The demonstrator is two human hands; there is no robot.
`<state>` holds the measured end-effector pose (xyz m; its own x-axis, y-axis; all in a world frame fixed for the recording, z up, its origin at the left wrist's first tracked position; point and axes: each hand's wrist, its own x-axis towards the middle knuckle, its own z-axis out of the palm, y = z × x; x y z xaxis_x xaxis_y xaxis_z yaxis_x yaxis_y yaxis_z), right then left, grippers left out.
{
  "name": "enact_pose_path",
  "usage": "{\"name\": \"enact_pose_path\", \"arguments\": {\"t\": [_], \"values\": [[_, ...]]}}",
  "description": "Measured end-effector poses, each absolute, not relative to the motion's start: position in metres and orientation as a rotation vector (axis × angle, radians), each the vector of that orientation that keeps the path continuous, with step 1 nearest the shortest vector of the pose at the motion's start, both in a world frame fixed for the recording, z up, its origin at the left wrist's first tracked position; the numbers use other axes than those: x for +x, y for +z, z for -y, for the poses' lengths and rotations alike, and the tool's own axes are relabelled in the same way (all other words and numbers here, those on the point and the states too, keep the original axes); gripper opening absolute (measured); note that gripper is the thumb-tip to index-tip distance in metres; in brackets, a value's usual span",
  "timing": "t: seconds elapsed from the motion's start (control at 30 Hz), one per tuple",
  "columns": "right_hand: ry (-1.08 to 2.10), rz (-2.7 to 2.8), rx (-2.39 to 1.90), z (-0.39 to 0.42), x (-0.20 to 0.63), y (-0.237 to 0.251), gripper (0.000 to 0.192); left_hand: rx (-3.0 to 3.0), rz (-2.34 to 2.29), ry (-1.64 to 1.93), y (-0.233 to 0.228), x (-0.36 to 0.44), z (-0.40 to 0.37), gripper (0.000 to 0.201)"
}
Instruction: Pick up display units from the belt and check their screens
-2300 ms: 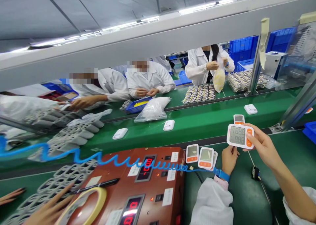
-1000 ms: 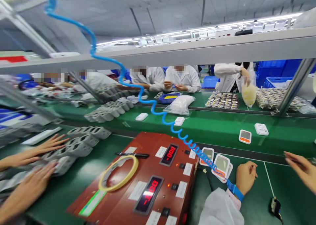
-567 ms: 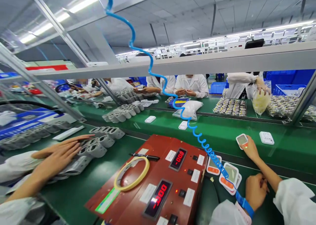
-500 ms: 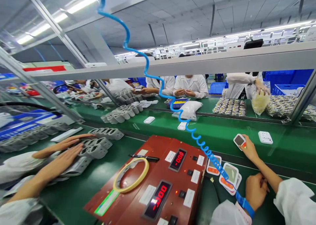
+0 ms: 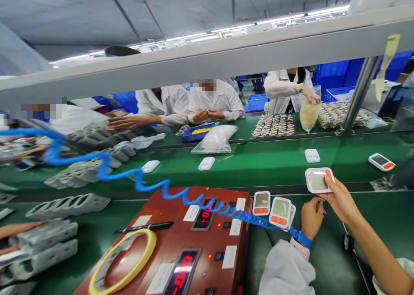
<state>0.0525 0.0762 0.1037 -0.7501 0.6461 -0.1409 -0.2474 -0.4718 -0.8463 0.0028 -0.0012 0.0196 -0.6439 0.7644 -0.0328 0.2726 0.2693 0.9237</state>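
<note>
My right hand (image 5: 339, 198) holds a white blood pressure monitor (image 5: 315, 180) with a grey screen by its right side, thumb on the front, just in front of the green belt. Below and to the left, my left hand (image 5: 312, 217) is closed, wearing a blue wrist strap (image 5: 300, 238). Whatever its fingers may pinch is hidden. A thin dark cable with a black plug (image 5: 348, 242) runs down near my right forearm. Left of my left hand, a monitor with orange buttons (image 5: 280, 212) overlaps another, and a single one (image 5: 261, 203) lies beside them.
A red-brown box (image 5: 223, 196) with red digital displays carries a tape roll (image 5: 150, 247) and a black pen (image 5: 145, 227). A coiled blue cord (image 5: 184, 196) crosses above it. Another monitor (image 5: 381, 161) lies on the green belt (image 5: 258, 157). Co-workers sit opposite; another person's hand is at left.
The view has swung right and down. My right hand has moved right with the monitor, closer to my left hand. The monitor at the belt's right end has come into view.
</note>
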Motion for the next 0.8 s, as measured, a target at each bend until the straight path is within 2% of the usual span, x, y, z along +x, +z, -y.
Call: {"name": "enact_pose_path", "arguments": {"t": [0.1,0.23,0.53,0.8], "values": [[2.223,1.159,-0.565,-0.075,0.071,0.114,0.046,0.958,-2.066,1.355,0.017,0.002,0.001,0.026],[2.176,1.255,-0.516,-0.075,0.083,0.124,0.063,0.962,-2.060,1.362,0.016,0.002,0.002,0.025],[2.035,1.367,-0.601,-0.059,0.089,0.140,0.048,0.934,-2.150,1.261,0.010,0.002,0.000,0.034],[1.994,1.384,-0.551,-0.061,0.091,0.139,0.044,0.928,-2.161,1.273,0.009,0.002,0.000,0.035]]}}
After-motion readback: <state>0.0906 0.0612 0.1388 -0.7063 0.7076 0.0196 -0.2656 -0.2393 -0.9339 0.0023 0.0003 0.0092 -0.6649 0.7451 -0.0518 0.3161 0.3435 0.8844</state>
